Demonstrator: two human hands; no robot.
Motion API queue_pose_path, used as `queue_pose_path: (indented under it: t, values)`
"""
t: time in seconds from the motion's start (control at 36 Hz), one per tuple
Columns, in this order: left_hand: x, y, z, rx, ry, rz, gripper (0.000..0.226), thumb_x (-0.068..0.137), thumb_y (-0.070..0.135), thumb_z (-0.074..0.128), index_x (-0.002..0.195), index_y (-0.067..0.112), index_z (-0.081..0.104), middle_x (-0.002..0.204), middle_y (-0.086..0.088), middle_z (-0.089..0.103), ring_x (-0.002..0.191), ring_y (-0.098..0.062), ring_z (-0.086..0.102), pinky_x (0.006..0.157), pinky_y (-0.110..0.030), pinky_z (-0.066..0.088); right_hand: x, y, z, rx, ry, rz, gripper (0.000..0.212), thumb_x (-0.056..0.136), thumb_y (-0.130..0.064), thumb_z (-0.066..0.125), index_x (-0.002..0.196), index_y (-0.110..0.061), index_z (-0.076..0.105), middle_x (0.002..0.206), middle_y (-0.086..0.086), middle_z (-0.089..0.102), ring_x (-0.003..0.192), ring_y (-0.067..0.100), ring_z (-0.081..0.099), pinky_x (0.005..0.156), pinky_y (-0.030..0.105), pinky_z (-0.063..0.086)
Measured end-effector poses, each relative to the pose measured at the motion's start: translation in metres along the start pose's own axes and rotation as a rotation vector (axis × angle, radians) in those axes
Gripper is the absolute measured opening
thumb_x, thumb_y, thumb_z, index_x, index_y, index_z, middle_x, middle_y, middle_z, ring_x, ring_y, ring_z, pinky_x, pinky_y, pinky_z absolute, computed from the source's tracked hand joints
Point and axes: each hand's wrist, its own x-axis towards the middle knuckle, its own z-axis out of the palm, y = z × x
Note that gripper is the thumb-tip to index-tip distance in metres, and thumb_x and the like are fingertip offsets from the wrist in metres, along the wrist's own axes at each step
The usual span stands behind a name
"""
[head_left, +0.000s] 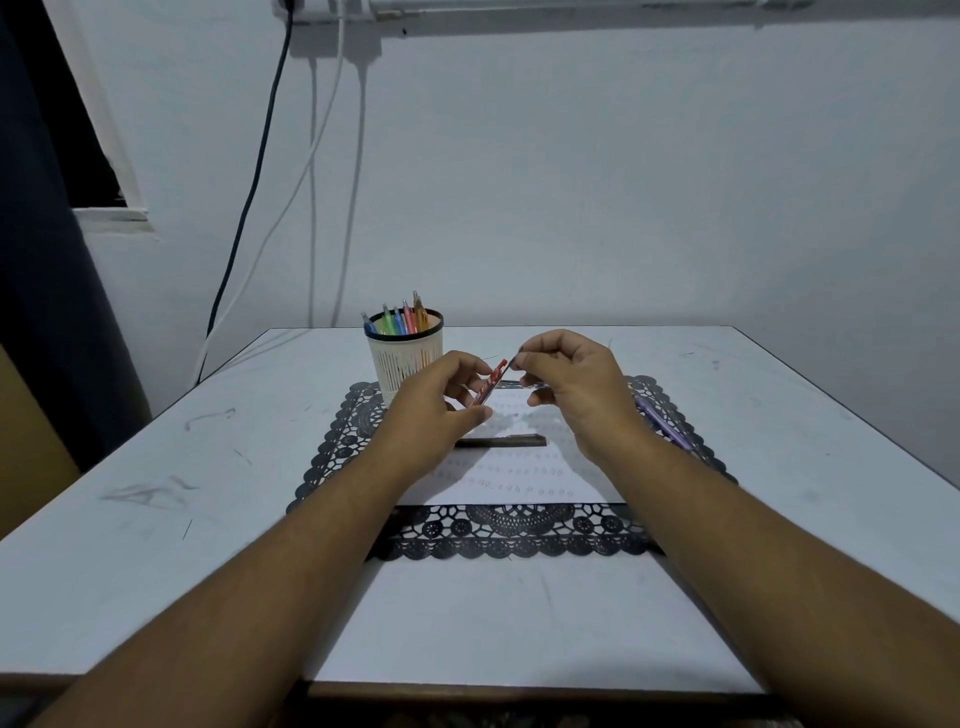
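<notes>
My left hand grips a small red packet above the table, tilted up to the right. My right hand pinches a thin dark piece at the packet's upper end, and a thin stick shows under its fingers. Both hands hover over a white sheet of paper with rows of small marks. The sheet lies on a black lace mat. A dark pen-like stick lies across the paper.
A white slotted cup with several coloured pens stands at the mat's far left corner. A purple pen lies on the mat's right side. The white table backs onto a wall; cables hang at left.
</notes>
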Motion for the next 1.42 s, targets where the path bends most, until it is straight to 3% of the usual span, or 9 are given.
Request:
queue_pose_path:
  t: [0.19,0.31,0.5,0.72,0.92,1.08,1.42]
  values:
    - [-0.001,0.0,-0.001,-0.003,-0.012,0.004,0.041,0.085,0.01,0.083,0.11,0.038,0.067,0.099,0.02,0.069,0.087,-0.004,0.065,0.071,-0.019,0.051,0.001,0.0,0.0,0.003,-0.003,-0.001,0.012,0.09,-0.003,0.074,0.085,-0.015,0.073,0.082,0.005,0.076,0.069,0.012,0.068,0.058,0.027,0.055]
    - [-0.001,0.001,0.0,-0.002,-0.022,-0.006,0.041,0.085,0.009,0.083,0.111,0.037,0.068,0.098,0.02,0.068,0.087,-0.005,0.065,0.074,-0.025,0.052,0.002,0.001,-0.001,0.01,0.006,0.003,0.014,0.089,-0.003,0.072,0.084,-0.016,0.071,0.082,0.006,0.076,0.068,0.013,0.067,0.058,0.028,0.054]
    - [-0.002,0.002,-0.001,0.014,-0.037,0.007,0.041,0.086,0.01,0.082,0.111,0.038,0.067,0.094,0.026,0.067,0.076,0.002,0.061,0.064,-0.013,0.047,0.003,0.002,-0.001,0.027,0.002,-0.002,0.016,0.087,-0.001,0.069,0.085,-0.016,0.068,0.082,0.006,0.075,0.066,0.013,0.065,0.057,0.029,0.053]
    - [-0.002,0.002,0.0,0.028,-0.039,0.023,0.042,0.085,0.01,0.083,0.111,0.038,0.067,0.095,0.026,0.066,0.077,0.003,0.062,0.064,-0.011,0.047,0.003,0.0,-0.001,0.01,0.012,-0.021,0.017,0.09,0.004,0.07,0.091,-0.013,0.067,0.071,0.001,0.063,0.062,0.011,0.063,0.056,0.027,0.052]
    - [-0.001,0.0,0.003,0.005,-0.053,0.022,0.044,0.085,0.008,0.083,0.115,0.036,0.067,0.097,0.023,0.066,0.077,0.001,0.062,0.068,-0.017,0.051,0.003,-0.001,-0.001,0.02,0.018,-0.035,0.017,0.089,0.004,0.07,0.088,-0.013,0.072,0.077,0.007,0.064,0.065,0.011,0.062,0.057,0.025,0.053]
    - [-0.001,-0.003,0.003,-0.023,-0.061,0.015,0.047,0.085,0.007,0.083,0.116,0.037,0.066,0.091,0.022,0.066,0.077,-0.001,0.061,0.071,-0.028,0.053,0.001,-0.002,-0.001,0.029,0.023,-0.034,0.016,0.089,-0.003,0.072,0.083,-0.017,0.077,0.076,-0.004,0.07,0.07,0.009,0.065,0.059,0.024,0.054]
    - [-0.001,-0.002,0.003,-0.033,-0.08,0.006,0.047,0.085,0.009,0.083,0.117,0.039,0.066,0.092,0.022,0.066,0.077,-0.003,0.062,0.075,-0.035,0.059,-0.002,-0.013,-0.003,0.064,0.062,-0.067,0.013,0.084,-0.014,0.074,0.079,-0.025,0.077,0.09,0.006,0.078,0.075,0.012,0.067,0.055,0.028,0.053]
